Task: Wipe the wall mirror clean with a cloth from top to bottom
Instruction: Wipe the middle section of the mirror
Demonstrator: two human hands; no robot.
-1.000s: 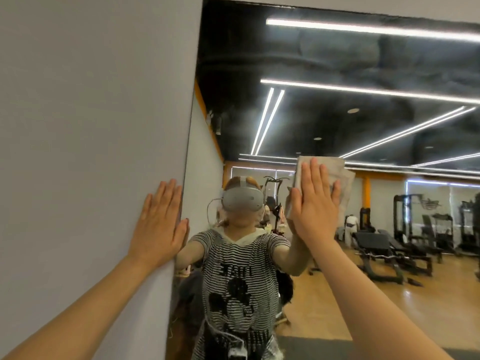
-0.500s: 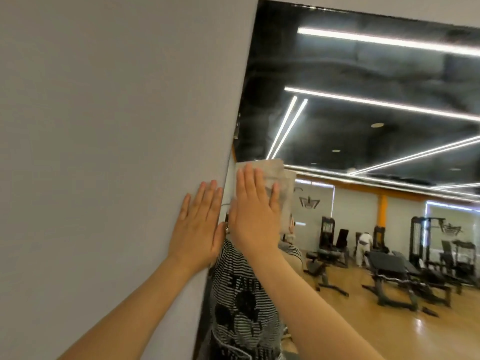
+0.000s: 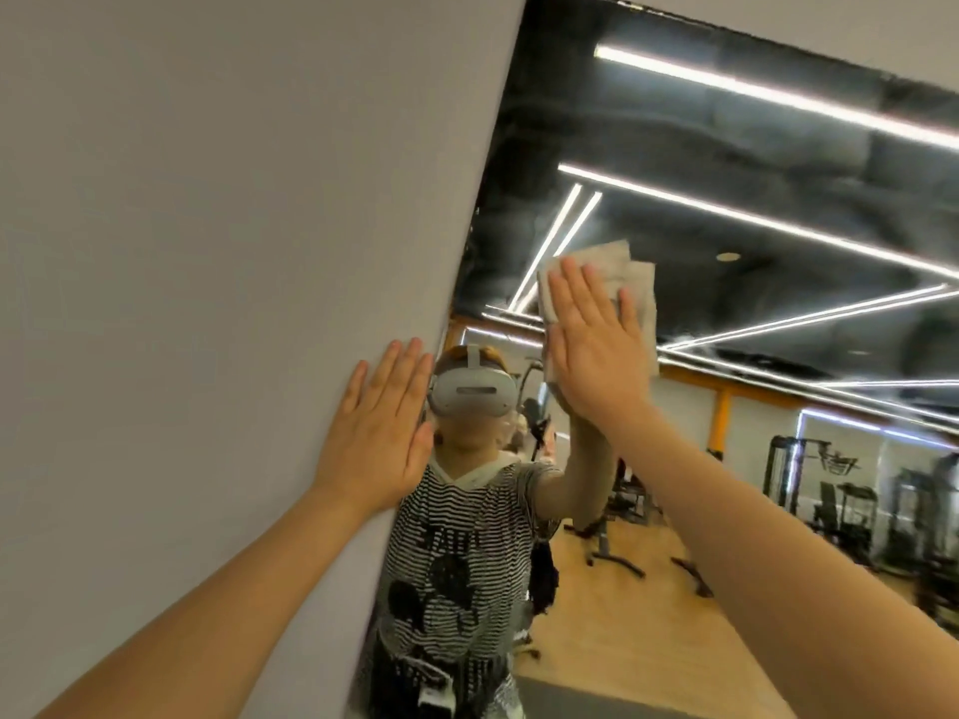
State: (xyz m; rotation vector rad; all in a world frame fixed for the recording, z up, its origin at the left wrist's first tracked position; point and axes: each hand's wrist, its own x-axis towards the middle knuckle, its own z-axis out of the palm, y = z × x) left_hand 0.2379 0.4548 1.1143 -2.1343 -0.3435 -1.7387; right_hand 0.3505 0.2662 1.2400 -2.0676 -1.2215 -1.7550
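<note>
A right hand (image 3: 597,350), fingers straight, presses a folded cloth (image 3: 630,282) flat against the mirror (image 3: 726,251) near its left edge, about midway up the visible glass. The left hand (image 3: 381,433), also flat and holding nothing, braces on the wall (image 3: 207,251) beside that edge. Unwiped glass likely lies below and rightward.

No legible text (shirt print blurred)

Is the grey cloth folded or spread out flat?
Folded. The grey cloth shows stacked layered edges beyond the right hand, which presses it flat on the wall mirror.
</note>
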